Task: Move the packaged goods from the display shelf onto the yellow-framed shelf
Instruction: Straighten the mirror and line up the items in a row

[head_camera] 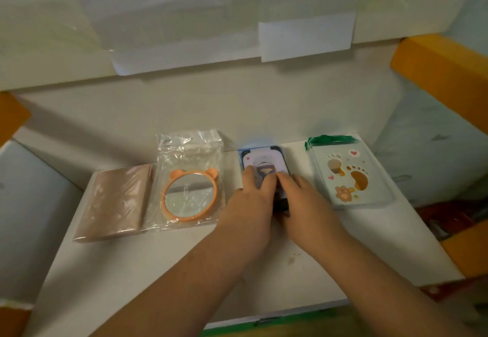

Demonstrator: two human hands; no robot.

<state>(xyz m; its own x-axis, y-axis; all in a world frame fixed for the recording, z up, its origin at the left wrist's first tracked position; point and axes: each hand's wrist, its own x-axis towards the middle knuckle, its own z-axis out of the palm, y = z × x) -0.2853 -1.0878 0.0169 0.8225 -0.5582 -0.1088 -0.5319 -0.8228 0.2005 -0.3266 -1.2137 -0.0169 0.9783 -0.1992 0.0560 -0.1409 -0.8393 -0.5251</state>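
Both hands, left (253, 199) and right (303, 202), press flat-fingered on the blue-edged packet (264, 161); nudged toward 9 o'clock, it could shove the bagged mirror (188, 194).

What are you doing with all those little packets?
A person's left hand and right hand rest together on a small blue-edged card pack with a cartoon figure, on a white shelf board framed in yellow. A plastic-wrapped orange bear-eared mirror, a brown wrapped pack and a footprint-patterned pack lie alongside.
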